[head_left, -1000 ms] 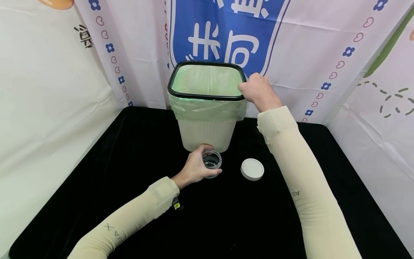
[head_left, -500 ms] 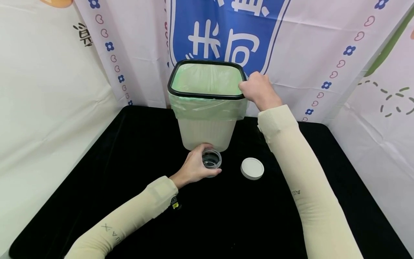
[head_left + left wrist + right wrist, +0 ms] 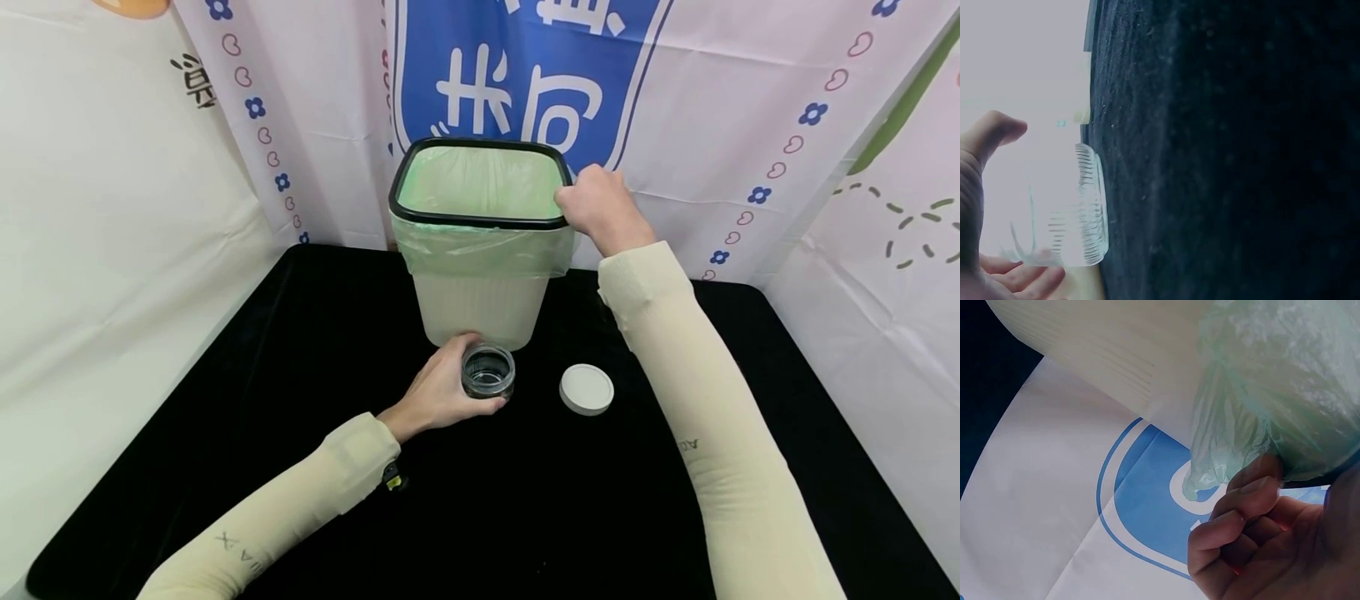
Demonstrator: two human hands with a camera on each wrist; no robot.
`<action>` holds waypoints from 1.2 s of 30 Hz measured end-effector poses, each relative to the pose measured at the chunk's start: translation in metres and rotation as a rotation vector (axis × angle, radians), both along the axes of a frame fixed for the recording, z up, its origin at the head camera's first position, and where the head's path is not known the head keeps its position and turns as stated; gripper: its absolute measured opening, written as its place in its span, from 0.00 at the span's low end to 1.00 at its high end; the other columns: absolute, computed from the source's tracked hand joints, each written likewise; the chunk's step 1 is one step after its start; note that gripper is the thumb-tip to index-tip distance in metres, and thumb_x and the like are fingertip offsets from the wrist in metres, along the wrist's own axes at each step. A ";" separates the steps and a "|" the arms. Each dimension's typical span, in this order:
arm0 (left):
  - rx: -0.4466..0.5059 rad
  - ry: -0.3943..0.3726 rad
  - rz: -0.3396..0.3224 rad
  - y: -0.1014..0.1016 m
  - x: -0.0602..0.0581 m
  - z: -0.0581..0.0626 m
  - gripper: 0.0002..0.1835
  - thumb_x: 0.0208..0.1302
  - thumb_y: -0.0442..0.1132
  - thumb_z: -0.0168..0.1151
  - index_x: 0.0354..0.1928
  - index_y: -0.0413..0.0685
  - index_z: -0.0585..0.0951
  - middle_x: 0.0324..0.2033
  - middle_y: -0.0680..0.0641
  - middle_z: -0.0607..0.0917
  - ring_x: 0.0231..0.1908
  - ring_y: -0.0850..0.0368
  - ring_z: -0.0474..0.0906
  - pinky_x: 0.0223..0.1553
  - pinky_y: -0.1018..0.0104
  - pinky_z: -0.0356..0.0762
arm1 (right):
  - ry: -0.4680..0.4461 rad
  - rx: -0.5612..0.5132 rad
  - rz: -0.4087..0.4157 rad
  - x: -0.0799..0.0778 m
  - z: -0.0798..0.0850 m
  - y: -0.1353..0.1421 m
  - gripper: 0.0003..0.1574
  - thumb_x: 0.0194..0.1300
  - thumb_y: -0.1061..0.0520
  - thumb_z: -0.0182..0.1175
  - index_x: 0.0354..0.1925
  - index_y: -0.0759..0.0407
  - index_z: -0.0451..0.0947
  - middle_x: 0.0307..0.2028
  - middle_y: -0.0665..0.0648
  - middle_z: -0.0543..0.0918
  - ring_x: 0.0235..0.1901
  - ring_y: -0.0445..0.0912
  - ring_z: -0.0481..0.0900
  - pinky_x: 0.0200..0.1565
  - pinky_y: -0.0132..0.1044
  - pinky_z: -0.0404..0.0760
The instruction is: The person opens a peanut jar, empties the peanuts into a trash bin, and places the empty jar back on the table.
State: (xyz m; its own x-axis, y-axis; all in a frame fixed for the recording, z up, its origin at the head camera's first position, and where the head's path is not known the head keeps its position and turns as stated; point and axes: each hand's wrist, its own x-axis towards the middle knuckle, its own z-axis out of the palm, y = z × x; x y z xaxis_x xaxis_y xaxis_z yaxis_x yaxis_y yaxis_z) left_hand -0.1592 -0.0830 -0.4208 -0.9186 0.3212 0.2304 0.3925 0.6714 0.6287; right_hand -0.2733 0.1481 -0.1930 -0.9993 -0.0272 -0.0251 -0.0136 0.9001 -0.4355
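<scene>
My left hand (image 3: 444, 387) holds a clear, ridged, open-topped jar (image 3: 487, 385) in front of the bin's base, thumb on the near side and fingers on the far side. Its ribbed lower part (image 3: 1089, 215) shows in the left wrist view; whether it touches the cloth I cannot tell. With my right hand (image 3: 602, 210) I grip the right side of the black rim on a pale trash bin (image 3: 480, 308). A green trash bag (image 3: 480, 252) lines the bin and folds over its outside. In the right wrist view, curled fingers (image 3: 1244, 494) lie by the bag's edge.
A round white lid (image 3: 587, 388) lies on the black cloth (image 3: 480, 508), right of the jar. Printed white curtains (image 3: 330, 117) stand behind the bin and at both sides of the table.
My left hand and the jar have shifted slightly left, and more of the jar's rim shows. The right hand stays on the bin's rim.
</scene>
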 end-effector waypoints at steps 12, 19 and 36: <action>-0.245 0.149 0.019 -0.025 0.014 0.013 0.62 0.47 0.69 0.76 0.78 0.40 0.65 0.68 0.37 0.78 0.67 0.40 0.78 0.67 0.43 0.78 | 0.027 -0.005 0.013 0.001 0.000 -0.003 0.14 0.72 0.54 0.43 0.27 0.55 0.65 0.27 0.57 0.69 0.21 0.48 0.67 0.28 0.40 0.71; -0.349 0.200 0.008 -0.041 0.022 0.016 0.66 0.47 0.74 0.73 0.80 0.39 0.61 0.73 0.36 0.74 0.72 0.38 0.72 0.75 0.41 0.68 | 0.026 -0.006 0.029 0.002 0.000 -0.004 0.14 0.72 0.54 0.42 0.27 0.55 0.65 0.29 0.57 0.69 0.23 0.49 0.68 0.30 0.41 0.72; -0.448 0.092 0.051 -0.072 0.029 0.026 0.69 0.53 0.80 0.65 0.82 0.36 0.55 0.78 0.34 0.66 0.78 0.36 0.62 0.80 0.36 0.57 | 0.291 0.031 0.006 0.015 -0.004 -0.002 0.36 0.81 0.36 0.25 0.25 0.54 0.63 0.29 0.60 0.70 0.34 0.59 0.73 0.34 0.47 0.71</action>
